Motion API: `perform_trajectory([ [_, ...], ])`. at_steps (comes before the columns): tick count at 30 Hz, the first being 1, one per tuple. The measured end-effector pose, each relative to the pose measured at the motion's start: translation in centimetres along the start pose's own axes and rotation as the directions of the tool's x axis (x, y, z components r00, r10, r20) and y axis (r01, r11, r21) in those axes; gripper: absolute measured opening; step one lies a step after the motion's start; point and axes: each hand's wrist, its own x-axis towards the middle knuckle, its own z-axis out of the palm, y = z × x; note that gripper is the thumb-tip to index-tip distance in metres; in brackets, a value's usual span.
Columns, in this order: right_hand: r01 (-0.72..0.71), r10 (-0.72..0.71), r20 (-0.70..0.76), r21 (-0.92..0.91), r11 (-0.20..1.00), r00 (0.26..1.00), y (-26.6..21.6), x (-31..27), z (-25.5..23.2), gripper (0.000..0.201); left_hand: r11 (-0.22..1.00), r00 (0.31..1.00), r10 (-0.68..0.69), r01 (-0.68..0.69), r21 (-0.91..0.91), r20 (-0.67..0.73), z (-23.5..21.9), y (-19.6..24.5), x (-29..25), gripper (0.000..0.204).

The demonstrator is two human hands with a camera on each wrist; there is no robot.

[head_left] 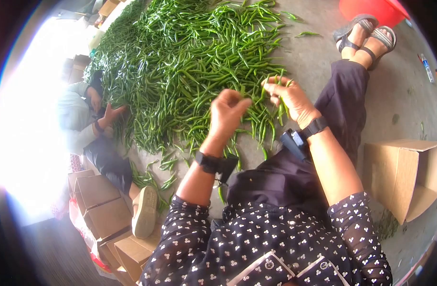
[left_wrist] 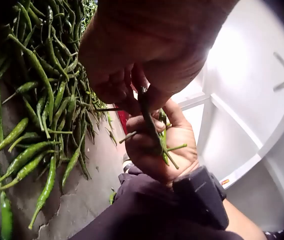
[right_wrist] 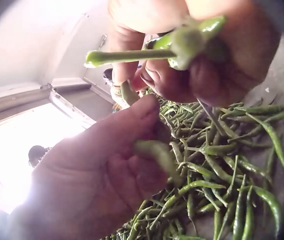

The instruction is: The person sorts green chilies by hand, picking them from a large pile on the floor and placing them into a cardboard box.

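A large heap of green chillies (head_left: 190,62) covers the concrete floor in front of me. My left hand (head_left: 237,102) hovers over its near edge, fingers curled, pinching one chilli (left_wrist: 146,107) by its end. My right hand (head_left: 278,88) is just to the right, gripping a small bunch of chillies (head_left: 281,107) that hang below the fingers. In the left wrist view the bunch (left_wrist: 164,145) sits in the right palm with stems sticking out. The right wrist view shows a chilli (right_wrist: 147,52) in the right fingers and the left hand (right_wrist: 107,165) close beneath it.
Another person (head_left: 92,109) sits at the heap's left side, hands among the chillies. An open cardboard box (head_left: 404,176) stands at my right; several boxes (head_left: 101,205) are stacked lower left. My sandalled feet (head_left: 366,33) and a red tub (head_left: 371,9) lie far right.
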Motion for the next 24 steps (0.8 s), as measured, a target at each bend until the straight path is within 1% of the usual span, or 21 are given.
perform_trajectory([
  [1,0.031,-0.027,-0.053,0.069,0.997,0.998,-0.1,0.1,-0.2,0.015,0.999,0.998,0.033,-0.032,0.016,-0.050,-1.4,-0.2,0.6,0.023],
  [2,0.025,-0.012,-0.085,0.146,0.989,0.996,0.0,0.2,-0.4,0.013,0.998,0.992,0.028,-0.021,0.064,-0.123,-3.1,0.1,1.1,0.025],
  [3,0.024,-0.011,-0.085,0.149,0.989,0.996,0.1,0.3,-0.6,0.013,0.994,0.980,0.028,-0.007,0.112,-0.195,-4.7,0.3,1.5,0.026],
  [4,0.003,0.020,-0.125,0.183,0.983,0.992,-0.1,0.2,-0.6,0.012,0.923,0.913,0.214,-0.074,0.377,-0.347,-6.0,0.4,2.0,0.029],
  [5,-0.018,0.054,-0.163,0.216,0.976,0.985,-0.2,0.1,-0.6,0.012,0.781,0.800,0.420,-0.078,0.619,-0.429,-6.8,1.0,2.1,0.033],
  [6,0.014,0.024,-0.157,0.237,0.971,0.987,0.1,0.3,-0.6,0.011,0.767,0.780,0.456,-0.099,0.634,-0.429,-7.3,1.4,1.7,0.044],
  [7,0.013,0.025,-0.157,0.237,0.971,0.987,0.1,0.4,-0.6,0.011,0.767,0.780,0.455,-0.098,0.634,-0.429,-7.2,1.2,1.5,0.044],
  [8,0.002,0.038,-0.165,0.235,0.972,0.985,0.1,0.4,-0.6,0.011,0.668,0.836,0.507,-0.228,0.708,-0.209,-6.7,0.8,1.3,0.048],
  [9,-0.010,0.051,-0.171,0.233,0.972,0.984,0.1,0.4,-0.6,0.011,0.560,0.850,0.527,-0.364,0.744,0.020,-6.1,0.4,1.0,0.053],
  [10,-0.012,0.051,-0.164,0.230,0.973,0.985,0.1,0.4,-0.6,0.011,0.572,0.854,0.481,-0.477,0.668,0.199,-4.6,0.0,0.0,0.059],
  [11,-0.003,0.043,-0.168,0.232,0.973,0.985,0.0,0.4,-0.6,0.011,0.589,0.820,0.434,-0.571,0.571,0.373,-2.8,-0.5,-1.3,0.065],
  [12,0.006,0.034,-0.171,0.233,0.973,0.985,0.0,0.4,-0.6,0.012,0.529,0.724,0.433,-0.687,0.499,0.537,-1.4,-0.9,-2.3,0.068],
  [13,0.004,0.034,-0.158,0.229,0.974,0.987,0.0,0.4,-0.7,0.012,0.469,0.602,0.417,-0.784,0.406,0.680,-0.3,-1.3,-3.2,0.072],
  [15,-0.001,0.041,-0.204,0.192,0.981,0.978,0.1,0.4,-0.8,0.012,0.204,0.444,0.279,-0.894,0.399,0.852,1.5,-1.9,-4.2,0.076],
  [16,-0.020,0.055,-0.216,0.160,0.987,0.975,0.0,0.3,-0.7,0.013,0.199,0.442,0.232,-0.893,0.403,0.866,2.4,-2.6,-4.0,0.081],
  [17,-0.030,0.061,-0.219,0.142,0.989,0.974,0.0,0.2,-0.7,0.012,0.201,0.452,0.231,-0.888,0.413,0.861,3.0,-2.6,-3.5,0.081],
  [19,-0.039,0.071,-0.209,0.154,0.987,0.975,0.1,0.4,-0.7,0.012,0.229,0.467,0.182,-0.876,0.424,0.866,3.8,-2.5,-2.3,0.086],
  [20,-0.041,0.072,-0.202,0.154,0.987,0.977,0.2,0.4,-0.6,0.012,0.198,0.447,0.191,-0.890,0.411,0.874,4.0,-2.5,-1.7,0.084],
  [21,-0.041,0.073,-0.212,0.151,0.988,0.975,0.2,0.5,-0.7,0.013,0.197,0.451,0.189,-0.888,0.416,0.872,4.4,-2.6,-1.3,0.084],
  [23,-0.042,0.075,-0.224,0.149,0.988,0.972,0.2,0.5,-0.7,0.013,0.134,0.440,0.200,-0.898,0.420,0.876,4.9,-2.9,-0.7,0.074],
  [24,-0.038,0.071,-0.223,0.149,0.988,0.972,0.2,0.5,-0.8,0.013,0.105,0.432,0.245,-0.902,0.419,0.868,4.8,-3.1,-0.3,0.049],
])
